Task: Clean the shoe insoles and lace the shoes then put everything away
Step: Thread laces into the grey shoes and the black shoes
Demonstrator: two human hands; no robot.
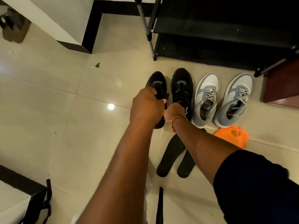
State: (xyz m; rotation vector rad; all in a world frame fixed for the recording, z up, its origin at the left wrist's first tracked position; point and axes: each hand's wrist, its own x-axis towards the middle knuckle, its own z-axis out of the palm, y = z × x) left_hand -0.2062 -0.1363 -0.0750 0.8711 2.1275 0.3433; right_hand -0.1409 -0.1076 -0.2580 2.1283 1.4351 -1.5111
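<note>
Lacing seems to be the step in hand; the left black shoe point(157, 81) is gripped at its tongue by the left hand point(146, 107), while the right hand point(174, 113), close beside it, is curled at the collar of the right black shoe point(182, 88); two insoles point(171, 152) are left on the floor point(56, 110) behind, so refitting is judged next; grey shoes point(223, 99), an orange cloth point(233, 136) and a dark rack point(226, 26) are seen nearby

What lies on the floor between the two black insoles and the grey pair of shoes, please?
In the head view, an orange cloth lies between the black insoles and the grey shoes, partly behind the right forearm.
</note>
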